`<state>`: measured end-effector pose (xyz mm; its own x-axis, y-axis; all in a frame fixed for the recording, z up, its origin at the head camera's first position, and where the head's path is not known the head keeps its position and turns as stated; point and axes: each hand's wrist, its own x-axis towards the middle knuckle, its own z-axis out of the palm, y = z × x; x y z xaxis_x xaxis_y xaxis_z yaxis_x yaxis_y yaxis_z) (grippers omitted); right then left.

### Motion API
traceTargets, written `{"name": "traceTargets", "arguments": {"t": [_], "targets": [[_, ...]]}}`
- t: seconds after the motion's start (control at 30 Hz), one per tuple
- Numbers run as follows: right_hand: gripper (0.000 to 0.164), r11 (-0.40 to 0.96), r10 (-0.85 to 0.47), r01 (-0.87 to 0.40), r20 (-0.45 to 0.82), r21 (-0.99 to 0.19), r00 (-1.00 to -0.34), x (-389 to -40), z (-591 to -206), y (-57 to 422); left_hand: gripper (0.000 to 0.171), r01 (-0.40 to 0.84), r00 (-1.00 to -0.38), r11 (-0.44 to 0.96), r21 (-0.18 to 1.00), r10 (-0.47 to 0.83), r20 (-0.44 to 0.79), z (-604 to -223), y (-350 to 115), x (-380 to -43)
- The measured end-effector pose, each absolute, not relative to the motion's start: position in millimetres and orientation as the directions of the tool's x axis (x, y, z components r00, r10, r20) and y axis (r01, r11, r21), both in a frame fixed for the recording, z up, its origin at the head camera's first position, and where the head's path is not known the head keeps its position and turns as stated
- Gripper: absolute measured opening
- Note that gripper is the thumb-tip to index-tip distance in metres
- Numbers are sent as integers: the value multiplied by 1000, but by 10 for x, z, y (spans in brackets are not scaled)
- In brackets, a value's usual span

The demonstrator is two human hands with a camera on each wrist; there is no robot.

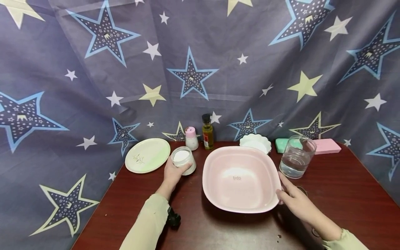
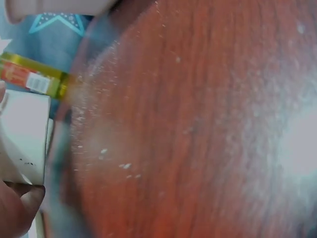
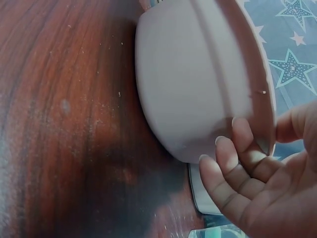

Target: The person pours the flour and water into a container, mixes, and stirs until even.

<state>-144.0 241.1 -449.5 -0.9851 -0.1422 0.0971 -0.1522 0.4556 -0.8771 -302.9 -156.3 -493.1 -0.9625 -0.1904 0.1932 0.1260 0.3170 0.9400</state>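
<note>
A dark cloth [image 1: 228, 31] printed with stars hangs along the far side. Before it stands the reddish-brown bench [image 1: 193, 225], its surface shiny with light. The pink basin [image 1: 237, 203] sits near the middle of the bench, its inside facing the person. At its right side, the right hand [image 1: 292, 199] has its grip pinching the rim, thumb on the inner side and fingers curled beneath the outer wall. An oval plate [image 1: 153, 154] lies at the far left. The glass vessel [image 1: 295, 159], partly filled with water, stands just right of the basin. Between plate and basin, the left hand [image 1: 173, 173] has its grip closed around the jar [image 1: 190, 168] of white powder, thumb across the near side. The scalloped white dish [image 1: 254, 142] is partly hidden behind the basin's far rim. A pink block [image 1: 328, 146] lies at the far right, with a green block [image 1: 281, 144] partly behind the glass vessel. The oil bottle [image 1: 207, 135] stands far left of the basin, beside the pink-capped shaker [image 1: 191, 140].
</note>
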Motion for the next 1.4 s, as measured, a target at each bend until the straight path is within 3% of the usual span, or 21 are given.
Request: {"name": "traceTargets", "arguments": {"t": [0.2, 0.5, 0.83, 1.4], "targets": [[61, 421, -143, -183, 135, -888, -981, -1433, -4498, 2411, 78, 178, -966, 313, 933, -125, 226, -4769, -1589, -2981], [61, 455, -111, -132, 91, -880, -990, -1418, -4463, 2397, 83, 268, -961, 296, 917, 19, 275, -4485, -1603, -2861], [60, 457, -122, -142, 96, -878, -988, -1421, -4464, 2380, 83, 300, -953, 445, 844, 111, 281, -4092, -1439, -2618], [61, 443, -116, -108, 63, -890, -991, -1418, -4483, 2373, 79, 584, -810, 591, 557, 378, 448, -3853, -996, -2454]]}}
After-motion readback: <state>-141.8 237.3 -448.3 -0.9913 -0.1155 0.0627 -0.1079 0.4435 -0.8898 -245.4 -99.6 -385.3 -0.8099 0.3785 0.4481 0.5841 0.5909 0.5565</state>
